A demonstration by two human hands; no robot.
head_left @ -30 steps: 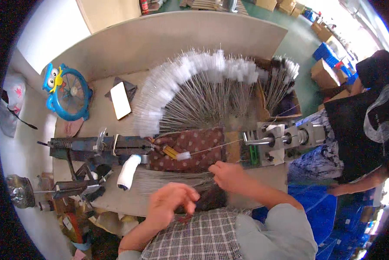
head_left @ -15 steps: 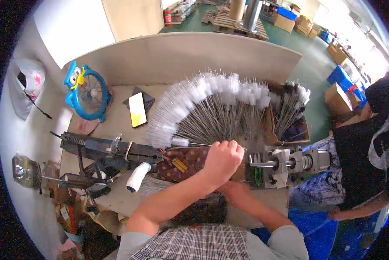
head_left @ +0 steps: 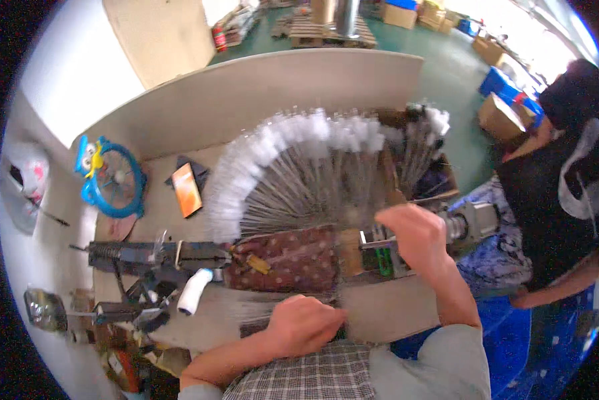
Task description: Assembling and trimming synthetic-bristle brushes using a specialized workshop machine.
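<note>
My left hand (head_left: 306, 325) is closed low in front of my body, beside a bundle of thin bare wires (head_left: 249, 303) at the bench's near side. Whatever its curled fingers hold is hidden. Over on the right, my right hand (head_left: 416, 230) hangs above a small motor-driven clamping machine (head_left: 456, 227); its fingers are smeared by motion. Between the hands and the far side lies a dotted brown cloth (head_left: 299, 257) with a yellow-handled tool (head_left: 256, 264) on it. Behind the cloth, many white-tipped wire brushes (head_left: 306, 133) fan out in an arc.
A carton of more brushes (head_left: 423, 153) stands at the right. Left are a blue toy-shaped fan (head_left: 116, 180), a phone (head_left: 187, 190), a black metal fixture (head_left: 133, 257) and a white-wrapped handle (head_left: 194, 292). A low partition (head_left: 259, 83) borders the far side. Another person (head_left: 553, 187) is close on the right.
My left hand has come down toward my body from beside the brushes. My right hand has risen rightward over the machine. The view has turned right, and the phone's screen is now orange.
</note>
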